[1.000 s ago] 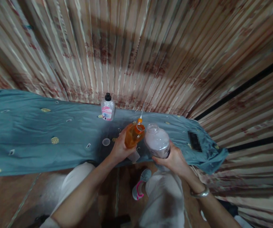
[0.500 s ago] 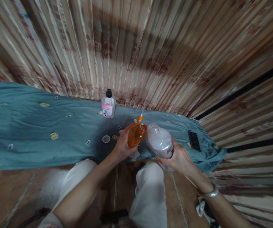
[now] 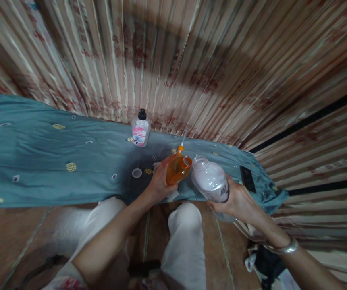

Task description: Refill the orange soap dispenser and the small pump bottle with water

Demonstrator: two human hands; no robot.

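My left hand (image 3: 160, 180) is wrapped round an orange see-through bottle (image 3: 177, 171), its uncapped mouth tipped to the right. In my right hand (image 3: 239, 200) lies a larger clear bottle (image 3: 211, 180) with dark print on its side, tilted so that its open neck leans left. The two mouths meet or nearly meet; whether they touch I cannot tell. Just behind them, on the cloth, lies an orange pump top (image 3: 180, 149) with a thin pale tube. A round whitish cap (image 3: 136, 173) rests left of my left hand. What is inside the bottles is hard to make out.
A clear bottle with a pink label and black cap (image 3: 141, 129) stands at the back. A dark phone (image 3: 248, 179) lies at the right on the blue-green cloth (image 3: 46, 161). Pleated curtains (image 3: 161, 60) rise behind. A black and white bag (image 3: 267, 262) sits on the floor.
Both bottles stay mouth to mouth in my hands. They appear slightly further right, and the larger bottle leans a little more. The whole view has shifted slightly too.
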